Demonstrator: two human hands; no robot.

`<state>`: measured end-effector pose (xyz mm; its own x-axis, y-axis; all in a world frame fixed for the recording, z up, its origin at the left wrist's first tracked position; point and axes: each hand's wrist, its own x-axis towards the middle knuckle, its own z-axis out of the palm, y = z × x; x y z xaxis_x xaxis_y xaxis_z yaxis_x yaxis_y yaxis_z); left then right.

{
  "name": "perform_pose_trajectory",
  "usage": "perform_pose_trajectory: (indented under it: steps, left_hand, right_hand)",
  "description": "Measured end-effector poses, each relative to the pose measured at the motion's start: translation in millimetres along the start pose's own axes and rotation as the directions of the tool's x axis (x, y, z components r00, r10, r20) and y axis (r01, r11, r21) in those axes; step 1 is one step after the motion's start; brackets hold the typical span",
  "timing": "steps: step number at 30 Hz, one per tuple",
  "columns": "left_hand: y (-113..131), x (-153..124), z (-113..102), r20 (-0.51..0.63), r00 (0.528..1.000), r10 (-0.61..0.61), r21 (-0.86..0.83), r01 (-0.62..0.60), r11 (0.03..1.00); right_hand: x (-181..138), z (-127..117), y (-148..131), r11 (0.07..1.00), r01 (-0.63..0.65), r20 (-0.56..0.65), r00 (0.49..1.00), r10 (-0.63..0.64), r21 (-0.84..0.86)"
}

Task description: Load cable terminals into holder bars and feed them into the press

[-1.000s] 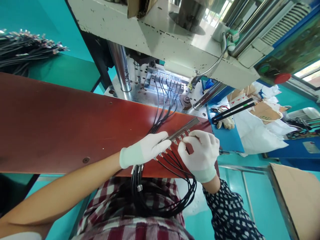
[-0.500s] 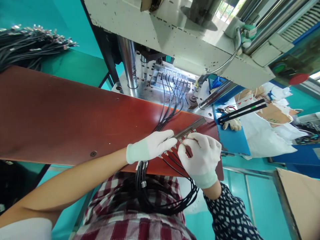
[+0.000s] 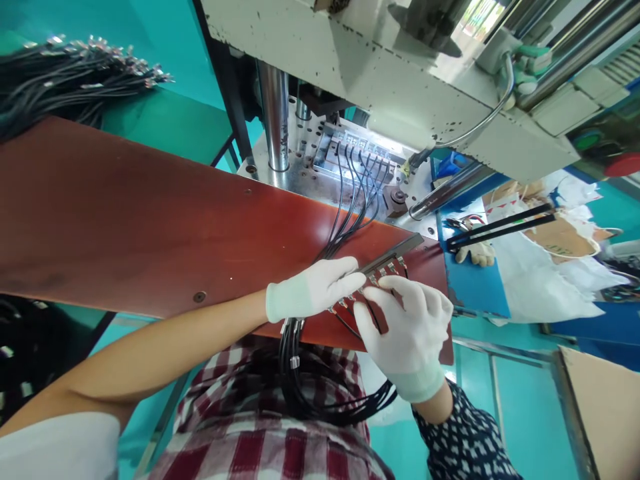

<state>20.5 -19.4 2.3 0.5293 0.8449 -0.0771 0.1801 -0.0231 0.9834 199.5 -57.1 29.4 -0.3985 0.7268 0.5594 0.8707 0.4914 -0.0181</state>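
Observation:
My left hand, in a white glove, is closed on a narrow grey metal bar, thumb on top. Small metal connectors of black cables sit in a row along the bar's near side. My right hand, gloved too, is at that row, thumb and forefinger closing around one cable's end; the fingertips partly hide it. Looped black cables hang over the checked cloth on my lap. Another cable bunch runs from under my left hand to a metal fixture in the press.
A press with a pale upper plate and steel posts stands behind the red-brown table. Finished-looking cables are heaped at the far left. On the right lie a spare glove, black bars and white bags.
The view has shifted slightly, so everything sits further right. My right hand's fingers have moved left along the connector row, toward my left thumb. The left hand keeps its grip on the bar.

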Motion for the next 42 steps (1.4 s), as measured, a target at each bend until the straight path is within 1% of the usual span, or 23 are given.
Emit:
perform_pose_trajectory:
  steps: [3,6,9,13,16,19,22,25,28,31,34,38,40,42]
  left_hand:
    - [-1,0,1,-0.017,1.000,0.018,-0.006,-0.018,1.000]
    - [-2,0,0,-0.020,0.999,0.047,0.016,-0.046,0.999]
    - [-2,0,-1,-0.014,0.998,0.059,0.025,-0.058,0.998]
    - [-2,0,0,-0.025,0.998,0.052,0.016,-0.052,0.999]
    - [-1,0,1,-0.030,0.999,0.022,-0.008,-0.022,1.000]
    - [1,0,1,-0.027,0.999,-0.016,-0.055,0.015,0.998]
    - [2,0,1,-0.029,0.999,-0.020,-0.075,0.017,0.997]
    - [1,0,1,-0.040,0.999,-0.014,-0.056,0.012,0.998]
    - [0,0,2,-0.043,0.999,-0.009,-0.044,0.007,0.999]
    - [-1,0,3,-0.047,0.999,0.023,0.005,-0.023,1.000]
    - [-2,1,2,-0.035,0.997,0.075,0.050,-0.074,0.996]
    - [-4,1,1,-0.038,0.997,0.070,0.047,-0.068,0.997]
    - [-5,1,2,-0.037,0.997,0.072,0.072,-0.070,0.995]
    - [-4,1,4,-0.045,0.998,0.043,0.109,-0.038,0.993]
  right_hand:
    - [2,-3,-4,0.999,0.032,0.026,0.999,-0.032,0.006]
    - [7,2,-7,0.999,0.037,0.069,0.997,-0.038,0.022]
    - [9,6,-7,0.998,0.040,0.073,0.996,-0.042,0.038]
    - [4,0,-8,0.999,0.036,0.065,0.997,-0.038,0.025]
    - [0,-5,-11,0.999,0.049,0.049,0.998,-0.050,0.019]
    - [-1,-1,-14,0.996,0.085,0.063,0.994,-0.086,0.014]
    - [0,8,-17,0.997,0.082,0.052,0.995,-0.082,0.003]
    - [-1,9,-18,0.997,0.073,0.037,0.997,-0.073,0.012]
    - [-4,3,-18,0.998,0.067,0.025,0.997,-0.067,0.019]
    - [-7,0,-19,0.994,0.100,0.028,0.994,-0.101,0.042]
    - [-10,8,-23,0.990,0.131,0.030,0.991,-0.133,0.056]
    - [-12,16,-31,0.991,0.120,-0.010,0.993,-0.120,0.065]
    - [-9,13,-28,0.988,0.112,0.015,0.993,-0.114,0.104]
    - [-2,6,-12,0.986,0.081,0.070,0.993,-0.092,0.147]
